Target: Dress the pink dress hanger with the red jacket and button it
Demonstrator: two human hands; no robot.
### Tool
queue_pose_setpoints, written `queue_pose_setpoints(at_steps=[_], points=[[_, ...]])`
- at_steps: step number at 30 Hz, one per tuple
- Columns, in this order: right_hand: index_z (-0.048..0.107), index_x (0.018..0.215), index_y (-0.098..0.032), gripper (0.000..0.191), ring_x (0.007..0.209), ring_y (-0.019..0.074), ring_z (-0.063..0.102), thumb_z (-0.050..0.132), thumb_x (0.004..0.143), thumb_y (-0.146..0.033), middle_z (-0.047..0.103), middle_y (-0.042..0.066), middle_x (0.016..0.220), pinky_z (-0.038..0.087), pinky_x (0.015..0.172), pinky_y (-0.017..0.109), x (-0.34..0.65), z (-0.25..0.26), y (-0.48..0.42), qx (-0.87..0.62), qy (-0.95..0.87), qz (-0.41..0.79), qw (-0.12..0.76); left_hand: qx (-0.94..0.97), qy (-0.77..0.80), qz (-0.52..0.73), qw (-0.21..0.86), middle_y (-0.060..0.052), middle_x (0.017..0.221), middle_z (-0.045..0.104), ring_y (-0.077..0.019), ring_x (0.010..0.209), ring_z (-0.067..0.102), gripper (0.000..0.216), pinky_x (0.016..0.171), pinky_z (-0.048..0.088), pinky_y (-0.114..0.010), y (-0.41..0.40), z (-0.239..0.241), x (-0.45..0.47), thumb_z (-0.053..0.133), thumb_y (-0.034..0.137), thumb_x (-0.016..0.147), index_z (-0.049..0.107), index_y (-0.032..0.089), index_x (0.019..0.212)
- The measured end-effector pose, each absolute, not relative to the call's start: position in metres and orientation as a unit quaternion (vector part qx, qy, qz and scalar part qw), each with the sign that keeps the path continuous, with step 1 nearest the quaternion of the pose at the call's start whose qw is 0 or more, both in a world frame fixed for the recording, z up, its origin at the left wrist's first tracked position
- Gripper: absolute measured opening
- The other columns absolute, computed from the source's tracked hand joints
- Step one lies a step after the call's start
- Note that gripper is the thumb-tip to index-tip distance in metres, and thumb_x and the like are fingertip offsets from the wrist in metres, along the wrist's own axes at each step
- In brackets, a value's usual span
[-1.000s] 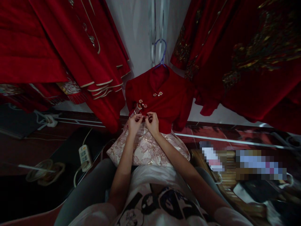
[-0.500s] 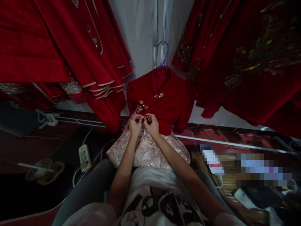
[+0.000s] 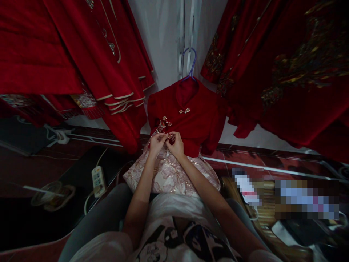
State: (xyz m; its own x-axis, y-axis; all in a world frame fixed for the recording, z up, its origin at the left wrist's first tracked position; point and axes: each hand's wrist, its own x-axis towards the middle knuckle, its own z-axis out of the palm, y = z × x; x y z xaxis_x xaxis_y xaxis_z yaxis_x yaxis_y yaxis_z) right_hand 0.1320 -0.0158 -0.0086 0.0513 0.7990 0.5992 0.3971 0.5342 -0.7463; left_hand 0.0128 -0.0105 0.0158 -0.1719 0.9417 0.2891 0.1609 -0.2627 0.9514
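Observation:
A small red jacket (image 3: 195, 123) hangs on a blue hanger (image 3: 189, 62) in front of me, above a pale pink brocade skirt (image 3: 170, 174). Pearl frog clasps run down its front; one (image 3: 184, 110) sits near the collar, another (image 3: 163, 123) has a tassel. My left hand (image 3: 156, 143) and my right hand (image 3: 176, 144) meet at the lowest clasp (image 3: 169, 136) near the jacket's hem. Both hands pinch that clasp with curled fingers, thumbs almost touching.
Red embroidered garments hang at the left (image 3: 68, 54) and right (image 3: 286, 65). A white power strip (image 3: 97, 177) with a cable lies on the dark floor at my left. A round woven object (image 3: 51, 194) lies further left. Blurred items rest on a wooden surface (image 3: 269, 207) at my right.
My hands stay at the same clasp, fingers shifting slightly. The view has drifted a little, nothing else moved.

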Motion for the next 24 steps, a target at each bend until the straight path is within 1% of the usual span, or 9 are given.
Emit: queue_pose_setpoints(at_steps=[2,4,7,10,14,17,19,21,24], points=[[0.048,0.100,-0.020,0.025,0.072,0.0147,0.052,0.054,0.076,-0.025,0.052,0.001,0.086,0.043,0.066,0.026,0.132,-0.012,-0.015,-0.453,-0.656,0.183,0.575,0.543,0.498,0.582,0.344,-0.005,0.080,0.072,-0.0143,0.074,0.067,0.019,0.076,0.053,-0.027,-0.005,0.024,0.012,0.066,0.034,0.077,0.068,0.015,0.079],[0.042,0.093,-0.021,0.021,0.068,0.0141,0.050,0.052,0.075,-0.024,0.050,-0.001,0.082,0.041,0.065,0.026,0.131,-0.014,-0.015,-0.460,-0.638,0.184,0.590,0.520,0.488,0.602,0.359,-0.007,0.085,0.073,-0.0145,0.077,0.068,0.020,0.080,0.053,-0.029,0.004,0.032,0.013,0.065,0.033,0.078,0.069,0.014,0.085],[0.034,0.086,-0.023,0.021,0.064,0.0138,0.046,0.050,0.072,-0.021,0.043,-0.003,0.075,0.038,0.064,0.026,0.132,-0.015,-0.017,-0.458,-0.614,0.153,0.625,0.465,0.472,0.628,0.409,-0.010,0.095,0.073,-0.0146,0.082,0.069,0.023,0.084,0.054,-0.031,0.018,0.043,0.019,0.066,0.031,0.079,0.070,0.013,0.093],[0.030,0.083,-0.024,0.022,0.064,0.0141,0.043,0.048,0.071,-0.020,0.039,-0.003,0.072,0.036,0.064,0.027,0.133,-0.016,-0.019,-0.443,-0.603,0.123,0.651,0.412,0.455,0.632,0.474,-0.010,0.100,0.073,-0.0145,0.084,0.069,0.027,0.083,0.054,-0.031,0.026,0.051,0.031,0.067,0.030,0.078,0.070,0.013,0.098],[0.028,0.083,-0.024,0.022,0.064,0.0141,0.042,0.046,0.070,-0.020,0.038,-0.003,0.072,0.036,0.064,0.027,0.135,-0.017,-0.020,-0.438,-0.600,0.126,0.658,0.370,0.463,0.633,0.498,-0.011,0.103,0.073,-0.0153,0.088,0.069,0.029,0.081,0.054,-0.030,0.030,0.054,0.042,0.070,0.029,0.074,0.070,0.013,0.098],[0.029,0.083,-0.024,0.022,0.064,0.0140,0.042,0.047,0.070,-0.020,0.038,-0.003,0.073,0.036,0.063,0.027,0.136,-0.017,-0.019,-0.439,-0.600,0.135,0.655,0.334,0.442,0.649,0.521,-0.012,0.112,0.070,-0.0153,0.094,0.068,0.028,0.086,0.052,-0.030,0.030,0.052,0.044,0.068,0.031,0.076,0.070,0.013,0.097],[0.030,0.084,-0.024,0.022,0.064,0.0141,0.043,0.047,0.071,-0.021,0.039,-0.003,0.073,0.036,0.063,0.027,0.136,-0.017,-0.019,-0.441,-0.601,0.140,0.652,0.314,0.424,0.655,0.541,-0.012,0.117,0.068,-0.0151,0.099,0.068,0.026,0.090,0.051,-0.030,0.030,0.050,0.043,0.067,0.029,0.077,0.070,0.014,0.098],[0.030,0.084,-0.024,0.022,0.064,0.0142,0.043,0.048,0.071,-0.021,0.040,-0.003,0.073,0.036,0.063,0.027,0.135,-0.017,-0.019,-0.443,-0.603,0.142,0.648,0.307,0.412,0.667,0.540,-0.012,0.118,0.068,-0.0153,0.101,0.067,0.026,0.091,0.050,-0.030,0.030,0.048,0.043,0.067,0.025,0.076,0.070,0.014,0.099],[0.030,0.084,-0.024,0.022,0.064,0.0142,0.044,0.048,0.071,-0.020,0.041,-0.003,0.074,0.036,0.063,0.027,0.135,-0.018,-0.018,-0.445,-0.604,0.140,0.646,0.315,0.415,0.679,0.518,-0.012,0.114,0.069,-0.0164,0.100,0.068,0.027,0.090,0.051,-0.030,0.032,0.044,0.045,0.068,0.021,0.074,0.069,0.013,0.100]])
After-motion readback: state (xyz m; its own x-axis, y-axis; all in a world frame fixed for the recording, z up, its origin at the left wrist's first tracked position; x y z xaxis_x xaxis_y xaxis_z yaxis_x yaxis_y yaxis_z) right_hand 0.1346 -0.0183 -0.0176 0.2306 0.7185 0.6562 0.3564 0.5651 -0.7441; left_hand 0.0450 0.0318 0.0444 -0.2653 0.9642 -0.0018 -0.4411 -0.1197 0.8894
